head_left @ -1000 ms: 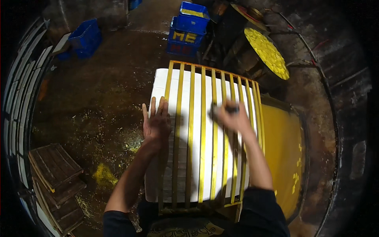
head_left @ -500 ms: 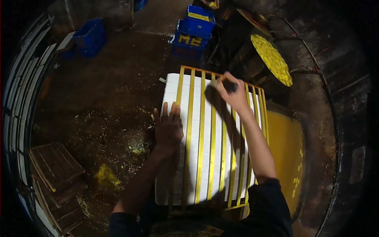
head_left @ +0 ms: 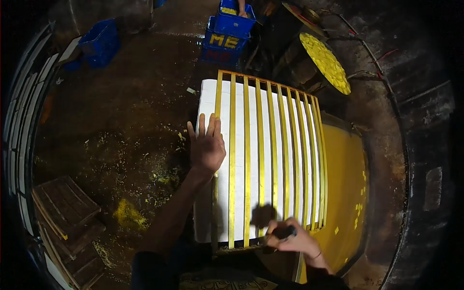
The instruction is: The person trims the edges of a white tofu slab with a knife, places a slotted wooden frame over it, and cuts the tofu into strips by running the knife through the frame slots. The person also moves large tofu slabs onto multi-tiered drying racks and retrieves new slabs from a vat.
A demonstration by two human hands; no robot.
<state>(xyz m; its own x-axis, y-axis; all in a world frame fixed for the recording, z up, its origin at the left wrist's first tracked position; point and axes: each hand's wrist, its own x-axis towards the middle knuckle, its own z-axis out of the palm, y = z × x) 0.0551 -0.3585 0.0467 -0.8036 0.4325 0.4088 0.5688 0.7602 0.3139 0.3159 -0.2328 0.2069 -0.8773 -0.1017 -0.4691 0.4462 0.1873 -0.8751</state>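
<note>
A frame of parallel yellow slats (head_left: pixel 246 169) lies over a large white slab (head_left: pixel 209 96) with faint cross lines. My left hand (head_left: pixel 208 147) rests with fingers spread on the slab's left side and the leftmost slat. Near the bottom edge of the frame, my right hand (head_left: pixel 295 241) grips a small tool (head_left: pixel 286 232) with a dark part; its working end is too shadowed to make out. The hand's shadow falls on the slats above it.
A yellow-coated tray (head_left: pixel 345 188) is at the right. Blue crates (head_left: pixel 227 29) stand at the back, another person's hand (head_left: pixel 241 10) in the top one; more blue bins (head_left: pixel 99 43) are left. A round yellow tray (head_left: pixel 324 63) tilts behind. Wooden boards (head_left: pixel 65 205) are stacked lower left.
My right hand with the tool has swept from the frame's far end down to its near edge. My left hand stays flat. Another person's hand has appeared at the crates.
</note>
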